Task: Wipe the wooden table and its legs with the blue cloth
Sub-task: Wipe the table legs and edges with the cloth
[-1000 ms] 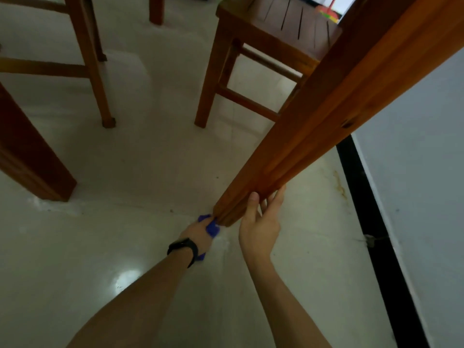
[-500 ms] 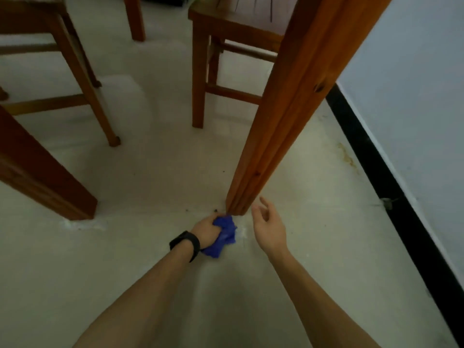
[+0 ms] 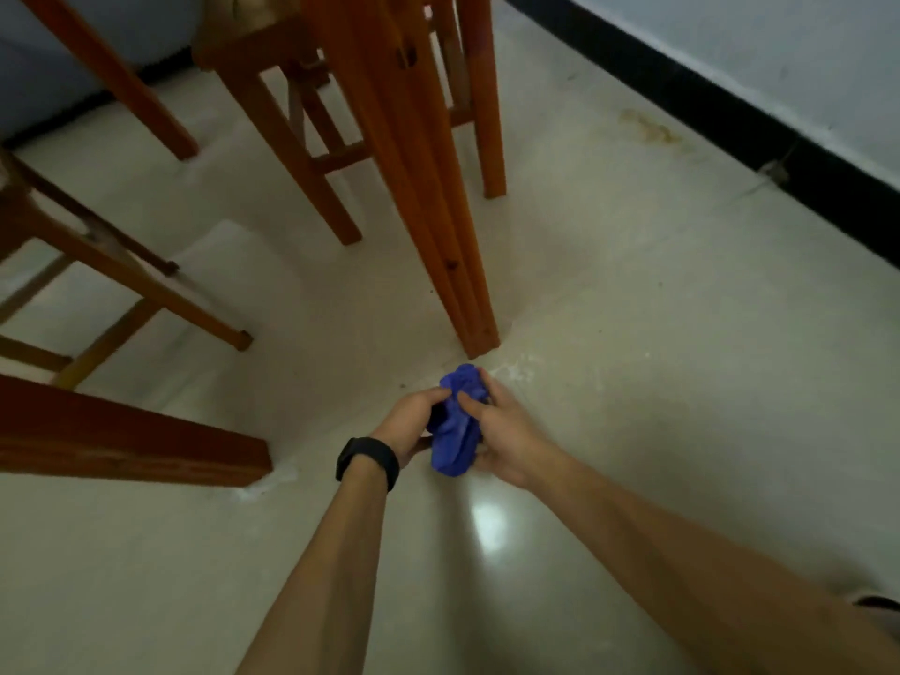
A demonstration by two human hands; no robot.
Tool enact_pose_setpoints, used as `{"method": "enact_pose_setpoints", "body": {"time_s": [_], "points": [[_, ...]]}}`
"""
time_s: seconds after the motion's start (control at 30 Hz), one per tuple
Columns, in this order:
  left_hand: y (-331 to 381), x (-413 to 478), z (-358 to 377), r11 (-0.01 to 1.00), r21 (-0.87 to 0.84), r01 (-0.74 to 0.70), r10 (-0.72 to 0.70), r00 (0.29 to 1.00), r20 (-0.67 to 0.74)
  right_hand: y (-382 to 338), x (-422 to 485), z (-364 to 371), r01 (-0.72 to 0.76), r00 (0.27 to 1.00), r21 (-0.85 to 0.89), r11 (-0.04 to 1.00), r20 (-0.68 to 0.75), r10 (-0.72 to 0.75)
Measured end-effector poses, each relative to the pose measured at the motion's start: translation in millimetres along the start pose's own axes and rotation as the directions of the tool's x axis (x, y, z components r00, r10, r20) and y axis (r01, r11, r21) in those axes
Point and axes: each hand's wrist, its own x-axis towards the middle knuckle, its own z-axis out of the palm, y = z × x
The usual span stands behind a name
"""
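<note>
A crumpled blue cloth (image 3: 458, 426) hangs just above the pale floor, held between both hands. My left hand (image 3: 414, 421), with a black band on its wrist, grips the cloth's left side. My right hand (image 3: 506, 431) grips its right side with fingers curled over it. Just beyond the cloth, an orange wooden table leg (image 3: 428, 187) comes down to the floor, its foot a short gap from the cloth. Neither hand touches the leg. A second, darker table leg (image 3: 126, 440) reaches the floor at the left.
A wooden stool (image 3: 311, 129) stands behind the near leg and a wooden chair (image 3: 121, 265) at the left. A white wall with a black skirting board (image 3: 730, 119) runs along the right. Open floor lies around my arms.
My right hand has left the table leg and come onto the cloth, so both hands now hold it. The cloth has pulled back from the leg's foot. The view has swung.
</note>
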Motion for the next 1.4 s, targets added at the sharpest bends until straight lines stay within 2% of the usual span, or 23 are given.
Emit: {"method": "enact_pose_setpoints", "body": {"time_s": [0.1, 0.17, 0.23, 0.3, 0.4, 0.47, 0.53, 0.6, 0.67, 0.73, 0.77, 0.8, 0.83, 0.9, 0.93, 0.97, 1.0, 1.07, 1.13, 1.2, 1.23, 1.33, 1.4], "points": [[13, -5, 7, 0.966, 0.258, 0.019, -0.018, 1.0, -0.006, -2, 5, -13, 0.043, 0.999, -0.072, 0.996, -0.017, -0.044], [28, -11, 12, 0.939, 0.341, -0.044, 0.044, 0.999, 0.009, -15, 10, -23, 0.117, 0.99, -0.173, 0.978, -0.057, -0.128], [46, -15, 14, 0.919, 0.36, -0.157, 0.167, 0.986, 0.005, -37, 11, -33, 0.188, 0.966, -0.251, 0.95, -0.129, -0.225], [65, -20, 14, 0.908, 0.325, -0.263, 0.317, 0.94, -0.124, -65, 9, -44, 0.236, 0.927, -0.243, 0.941, -0.235, -0.293], [93, -33, 17, 0.883, 0.231, -0.408, 0.465, 0.825, -0.321, -109, 19, -52, 0.288, 0.854, -0.251, 0.924, -0.369, -0.366], [105, -42, 25, 0.808, 0.269, -0.525, 0.589, 0.742, -0.319, -135, 25, -51, 0.36, 0.821, -0.316, 0.878, -0.34, -0.459], [115, -47, 34, 0.755, 0.271, -0.597, 0.656, 0.677, -0.334, -161, 22, -33, 0.501, 0.777, -0.335, 0.798, -0.231, -0.585], [118, -45, 41, 0.751, 0.241, -0.615, 0.656, 0.652, -0.379, -184, 14, -2, 0.689, 0.668, -0.344, 0.638, -0.042, -0.743], [117, -41, 43, 0.751, 0.223, -0.621, 0.653, 0.652, -0.386, -183, 14, 26, 0.799, 0.535, -0.38, 0.466, 0.095, -0.839], [114, -39, 42, 0.757, 0.215, -0.618, 0.647, 0.661, -0.38, -151, 35, 30, 0.803, 0.469, -0.455, 0.385, 0.084, -0.879], [115, -40, 43, 0.762, 0.208, -0.613, 0.64, 0.663, -0.389, -132, 48, 21, 0.755, 0.498, -0.51, 0.411, 0.04, -0.866], [115, -41, 44, 0.772, 0.196, -0.605, 0.626, 0.666, -0.405, -113, 65, 3, 0.663, 0.577, -0.577, 0.477, -0.013, -0.817], [116, -43, 45, 0.784, 0.178, -0.595, 0.606, 0.673, -0.423, -100, 76, -17, 0.524, 0.701, -0.651, 0.549, -0.037, -0.712], [117, -43, 47, 0.799, 0.154, -0.581, 0.582, 0.683, -0.442, -88, 98, -60, 0.191, 0.926, -0.795, 0.576, -0.048, -0.374], [118, -42, 46, 0.801, 0.161, -0.576, 0.581, 0.686, -0.437, -91, 102, -76, 0.081, 0.967, -0.818, 0.569, -0.074, -0.245], [117, -41, 46, 0.804, 0.17, -0.569, 0.58, 0.689, -0.435, -98, 104, -87, 0.022, 0.973, -0.801, 0.598, -0.121, -0.199], [117, -40, 45, 0.807, 0.171, -0.565, 0.576, 0.692, -0.435, -106, 105, -91, 0.018, 0.956, -0.755, 0.656, -0.179, -0.232], [116, -39, 44, 0.809, 0.167, -0.563, 0.573, 0.694, -0.435, -122, 106, -80, 0.161, 0.87, -0.605, 0.78, -0.286, -0.401], [117, -39, 46, 0.812, 0.155, -0.563, 0.568, 0.699, -0.435, -133, 96, -49, 0.411, 0.807, -0.479, 0.776, -0.206, -0.554], [118, -40, 51, 0.822, 0.132, -0.554, 0.551, 0.714, -0.432, -115, 94, -26, 0.519, 0.775, -0.464, 0.718, -0.099, -0.624], [118, -40, 52, 0.829, 0.123, -0.546, 0.54, 0.722, -0.433, -100, 98, -25, 0.479, 0.793, -0.495, 0.725, -0.11, -0.599], [119, -43, 56, 0.84, 0.111, -0.531, 0.52, 0.728, -0.448, -59, 111, -51, 0.177, 0.906, -0.609, 0.773, -0.205, -0.37], [120, -45, 57, 0.841, 0.094, -0.533, 0.513, 0.729, -0.453, -52, 115, -68, 0.08, 0.94, -0.622, 0.779, -0.214, -0.267]]}}
